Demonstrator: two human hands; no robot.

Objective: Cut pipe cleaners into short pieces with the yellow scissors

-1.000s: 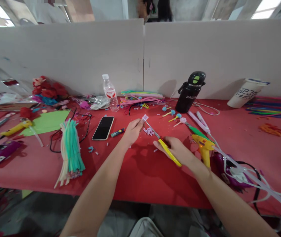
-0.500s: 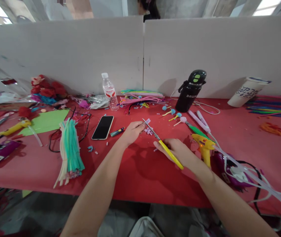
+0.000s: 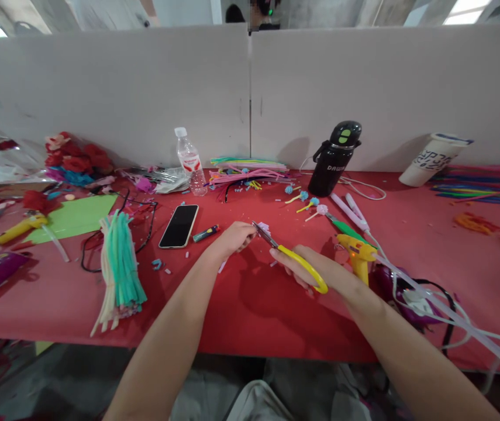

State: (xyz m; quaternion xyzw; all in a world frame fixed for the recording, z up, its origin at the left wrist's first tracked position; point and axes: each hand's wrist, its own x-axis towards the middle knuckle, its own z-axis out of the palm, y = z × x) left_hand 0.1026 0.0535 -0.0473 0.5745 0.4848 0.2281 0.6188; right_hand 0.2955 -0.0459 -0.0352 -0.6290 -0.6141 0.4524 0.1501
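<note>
A red table (image 3: 254,330) spreads beneath the work, with a black flask (image 3: 331,161) toward the back, a teal-and-cream bundle (image 3: 122,263) to the left, and a yellow glue gun (image 3: 358,252) just beside the right forearm. The right hand (image 3: 315,258) is curled around the yellow-handled scissors (image 3: 304,264), whose blades point to the left hand (image 3: 235,237). That hand's thumb and fingers are pressed together at the tips; whether they pinch a piece is hidden. Small lilac pieces (image 3: 264,226) show just past the blades at mid-table. The likeliest mishap is a nicked fingertip, should the blades stray or the left fingers creep forward, since the two nearly meet; the right wrist could also brush the glue gun if the arm drifts outward. Compared with half a second ago, the scissors have rolled so the handle reads as a curved loop rather than a straight bar, and the strip jutting from the left fingertips is no longer distinct.
</note>
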